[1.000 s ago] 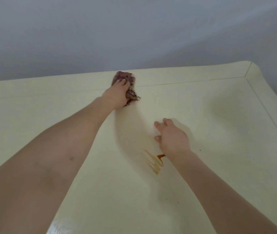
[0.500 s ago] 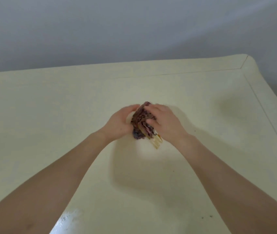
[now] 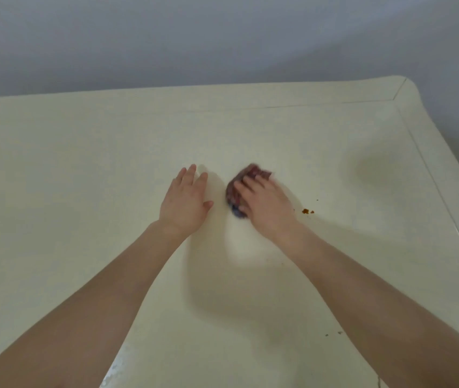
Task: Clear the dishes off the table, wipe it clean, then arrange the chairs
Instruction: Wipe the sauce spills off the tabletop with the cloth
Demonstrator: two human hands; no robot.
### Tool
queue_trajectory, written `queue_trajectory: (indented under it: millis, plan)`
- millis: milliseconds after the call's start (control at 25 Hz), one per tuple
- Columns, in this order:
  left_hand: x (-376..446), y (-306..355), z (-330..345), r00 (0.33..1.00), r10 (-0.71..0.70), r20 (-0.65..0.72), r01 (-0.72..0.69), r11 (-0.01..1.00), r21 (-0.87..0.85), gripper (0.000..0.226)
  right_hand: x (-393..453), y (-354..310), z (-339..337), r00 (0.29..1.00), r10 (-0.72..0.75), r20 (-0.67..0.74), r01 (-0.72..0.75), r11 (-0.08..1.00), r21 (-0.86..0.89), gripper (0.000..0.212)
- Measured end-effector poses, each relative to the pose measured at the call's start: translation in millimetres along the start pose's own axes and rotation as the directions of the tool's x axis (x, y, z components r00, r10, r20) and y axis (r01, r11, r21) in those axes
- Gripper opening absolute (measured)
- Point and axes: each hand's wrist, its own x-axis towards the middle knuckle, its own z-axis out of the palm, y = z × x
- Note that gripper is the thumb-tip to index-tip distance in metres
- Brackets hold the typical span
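Cream-coloured table [image 3: 82, 169] fills most of the frame, smooth with a slight sheen, and there's a glossy wet-looking patch down at the bottom centre. A thin inlaid line runs parallel to the far edge and down the right side, meeting at a mitred seam in the rounded corner at upper right. Behind it is just a plain grey-blue wall [image 3: 222, 37].

The cleaning cloth [image 3: 246, 177] sits right about the middle of the frame, a crumpled soft wad, mottled dark red-brown with a bit of blue poking out at its lower edge. It's a little motion-blurred. The right hand [image 3: 267, 205] is on top of it, fingers lying over the wad and pressing it down against the tabletop.

The left hand [image 3: 185, 204] is just to the left of the cloth, not touching it, palm down with fingers straight and slightly spread, thumb sticking out toward the cloth.

A few small orange-brown crumbs [image 3: 306, 211] sit just right of the right wrist, and a couple of tiny dark specks [image 3: 333, 334] lie further down toward the lower right.
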Motion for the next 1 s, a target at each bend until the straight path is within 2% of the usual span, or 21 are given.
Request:
queue_trajectory:
  millis: [120,160,280,360,480,600,720,800,880,920,1000]
  plan:
    - [20,-5,-3,0.998,-0.048,0.049,0.045,0.997,0.061,0.082,60,21,-12,0.977,0.202,0.068,-0.205,0.978,0.044,0.05]
    - [26,-8,-3,0.995,-0.062,0.074,0.057,0.996,0.069,0.088,60,22,-14,0.972,0.224,0.066,-0.229,0.971,0.073,0.047]
    - [45,-12,-4,0.994,-0.06,0.089,0.049,0.992,0.116,0.106,-1,5,-7,0.998,0.068,-0.001,-0.067,0.979,0.192,0.043]
    - [61,-13,-12,0.993,-0.073,0.088,0.066,0.995,0.078,0.109,-36,3,-5,0.999,0.029,0.044,-0.04,0.96,0.276,0.048]
    - [83,-9,-27,0.985,-0.105,0.138,0.107,0.994,-0.003,0.105,8,27,-2,0.998,0.063,-0.006,-0.061,0.979,0.196,0.048]
    - [90,-6,-29,0.985,-0.082,0.151,0.076,0.996,0.041,0.094,90,58,-12,0.986,0.168,0.017,-0.169,0.98,0.105,0.044]
    - [91,-7,-27,0.985,-0.088,0.148,0.082,0.995,0.049,0.094,149,68,-22,0.957,0.29,0.027,-0.29,0.957,0.018,0.046]
    - [91,-5,-28,0.986,-0.092,0.139,0.087,0.995,0.04,0.095,175,47,-26,0.98,0.197,0.041,-0.197,0.98,0.003,0.046]
    - [91,-4,-29,0.986,-0.101,0.134,0.098,0.995,0.024,0.095,190,27,-22,0.997,0.041,0.069,-0.046,0.997,0.067,0.046]
    - [91,-5,-29,0.984,-0.109,0.138,0.107,0.994,0.018,0.096,193,31,-23,0.998,0.011,0.067,-0.017,0.996,0.09,0.045]
    - [90,-6,-29,0.98,-0.117,0.16,0.116,0.993,0.015,0.099,189,67,-27,0.995,0.092,0.024,-0.094,0.991,0.093,0.04]
